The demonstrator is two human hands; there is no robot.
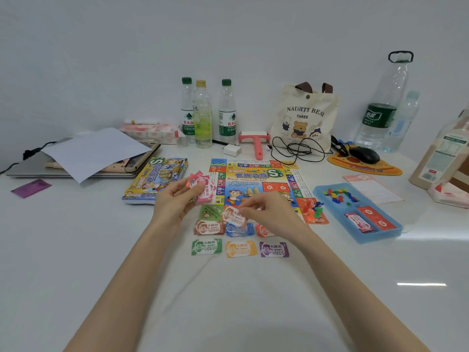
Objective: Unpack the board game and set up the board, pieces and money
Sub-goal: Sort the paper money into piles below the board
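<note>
Board (pixel 256 185) lies unfolded on the desk (pixel 101 250), box (pixel 156 180) just left of it; money sorting under way, six stacks (pixel 239 240) in two rows at the board's near edge; left hand (pixel 175 199) grips the unsorted notes (pixel 203 189); right hand (pixel 266 212) pinches one note (pixel 234 215) over the far row; pieces sit unplaced in the blue tray (pixel 380 236) to the right, apparently the main step left.
</note>
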